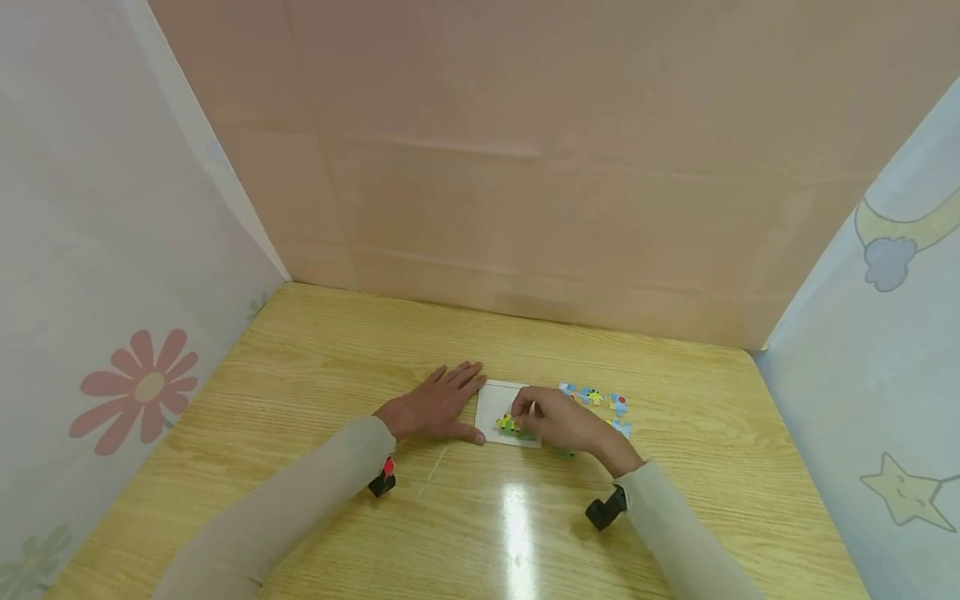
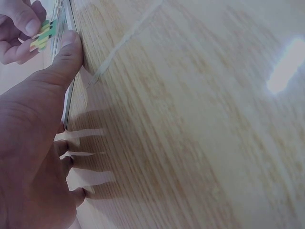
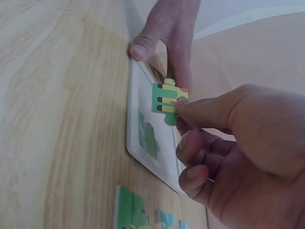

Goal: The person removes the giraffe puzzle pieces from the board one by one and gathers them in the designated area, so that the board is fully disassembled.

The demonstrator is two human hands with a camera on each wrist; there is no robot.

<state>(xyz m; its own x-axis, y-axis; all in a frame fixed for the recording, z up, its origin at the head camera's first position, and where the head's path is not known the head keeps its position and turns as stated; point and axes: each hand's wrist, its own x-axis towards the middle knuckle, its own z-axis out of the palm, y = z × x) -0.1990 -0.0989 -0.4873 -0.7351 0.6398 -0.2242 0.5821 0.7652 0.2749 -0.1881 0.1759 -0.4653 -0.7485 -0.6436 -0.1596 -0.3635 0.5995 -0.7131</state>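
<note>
A small white tray with a raised rim lies flat on the table. My left hand lies along its left side, thumb and fingers spread and touching its edge. Over the tray, my right hand pinches a green and yellow jigsaw puzzle piece between thumb and index finger, the other fingers curled. In the right wrist view the piece is tilted up, above the tray surface. A green patch on the tray beneath it may be another piece or a reflection; I cannot tell.
Several loose puzzle pieces lie right of the tray, partly hidden by the right hand. A green piece is by the tray's near right corner. Brown sheeting stands behind the wooden table, with patterned cloth at both sides.
</note>
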